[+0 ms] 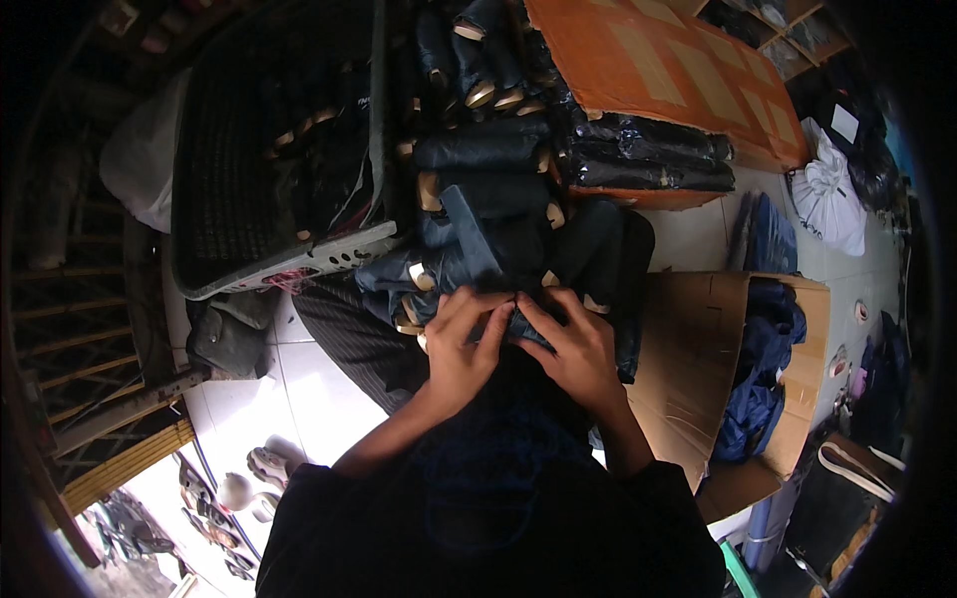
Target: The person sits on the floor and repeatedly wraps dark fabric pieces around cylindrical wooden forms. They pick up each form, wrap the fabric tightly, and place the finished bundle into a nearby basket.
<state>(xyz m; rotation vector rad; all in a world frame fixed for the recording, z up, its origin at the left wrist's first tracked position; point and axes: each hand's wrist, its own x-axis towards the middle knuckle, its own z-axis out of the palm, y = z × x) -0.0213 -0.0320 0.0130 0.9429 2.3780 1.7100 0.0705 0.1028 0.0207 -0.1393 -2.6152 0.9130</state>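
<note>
My left hand (467, 334) and my right hand (570, 339) meet in front of my body, thumbs and forefingers pinched together on a piece of dark blue cloth (528, 327). The fingertips almost touch, and the exact edge between them is too small to make out. Just beyond them a flat dark blue strip (471, 234) slants up and away. It lies over a pile of dark rolled bundles (483, 145) with tan ends, whose kind I cannot tell.
A large black plastic basket (377, 120) with similar bundles stands at left. An orange-brown taped carton (663, 70) lies far right over black wrapped packs (648, 159). Nearer right, an open cardboard box (688, 349) holds dark blue material (758, 379). Footwear (269, 465) sits on the floor at lower left.
</note>
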